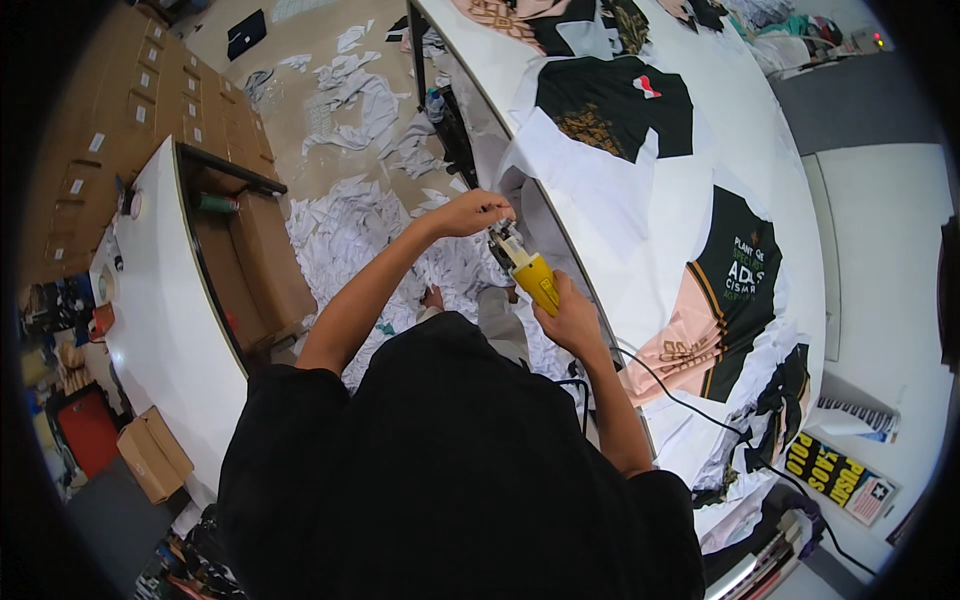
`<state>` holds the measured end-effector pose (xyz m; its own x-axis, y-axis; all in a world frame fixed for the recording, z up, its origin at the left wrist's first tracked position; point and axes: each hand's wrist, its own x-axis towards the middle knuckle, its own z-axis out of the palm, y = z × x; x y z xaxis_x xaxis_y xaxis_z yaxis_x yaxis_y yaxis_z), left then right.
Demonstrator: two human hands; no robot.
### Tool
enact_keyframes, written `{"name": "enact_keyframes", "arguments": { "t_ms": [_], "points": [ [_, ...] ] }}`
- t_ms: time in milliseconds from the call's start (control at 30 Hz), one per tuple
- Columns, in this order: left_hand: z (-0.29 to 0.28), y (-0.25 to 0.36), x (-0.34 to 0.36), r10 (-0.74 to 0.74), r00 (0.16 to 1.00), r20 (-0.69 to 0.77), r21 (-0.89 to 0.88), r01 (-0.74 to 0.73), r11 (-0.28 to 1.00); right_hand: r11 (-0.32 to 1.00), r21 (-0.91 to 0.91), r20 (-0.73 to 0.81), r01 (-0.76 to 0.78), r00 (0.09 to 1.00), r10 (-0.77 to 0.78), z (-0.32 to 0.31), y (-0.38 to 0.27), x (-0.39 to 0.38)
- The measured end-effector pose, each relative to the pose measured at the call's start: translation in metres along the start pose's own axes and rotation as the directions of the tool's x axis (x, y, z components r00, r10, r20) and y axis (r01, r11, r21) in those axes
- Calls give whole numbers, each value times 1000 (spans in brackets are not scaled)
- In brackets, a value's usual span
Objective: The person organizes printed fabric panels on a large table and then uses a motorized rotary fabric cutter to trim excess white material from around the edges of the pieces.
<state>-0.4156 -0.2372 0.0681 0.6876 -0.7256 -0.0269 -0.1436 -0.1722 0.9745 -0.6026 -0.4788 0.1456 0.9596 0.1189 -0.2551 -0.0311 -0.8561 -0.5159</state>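
Observation:
My right hand grips the yellow body of a corded electric hand tool, held at the near edge of the white table on my right. My left hand is at the tool's metal head, fingers bent together; what they pinch is too small to make out. A black cord runs across the table. Just beyond the tool a white sheet hangs over the table edge, under a dark printed shirt panel. Nearer right lies a pink and dark printed panel.
A second white table stands at left, with stacked cardboard boxes behind it and a loose box beside it. White scraps cover much of the floor around my feet. The long table's metal edge runs diagonally past the tool.

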Motion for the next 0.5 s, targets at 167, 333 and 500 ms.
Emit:
{"name": "enact_keyframes", "arguments": {
  "t_ms": [167,333,500],
  "points": [
    [-22,-14,-25,9,998,58,125,-16,992,990,-138,-11,38,999,-40,14,-18,-3],
    [-36,-22,-38,-118,968,223,197,74,978,982,-164,-16,92,995,-96,24,-29,-1],
    [-46,-11,-55,-174,906,387,384,13,923,977,-206,42,48,998,-41,25,-40,1]
  ]
}}
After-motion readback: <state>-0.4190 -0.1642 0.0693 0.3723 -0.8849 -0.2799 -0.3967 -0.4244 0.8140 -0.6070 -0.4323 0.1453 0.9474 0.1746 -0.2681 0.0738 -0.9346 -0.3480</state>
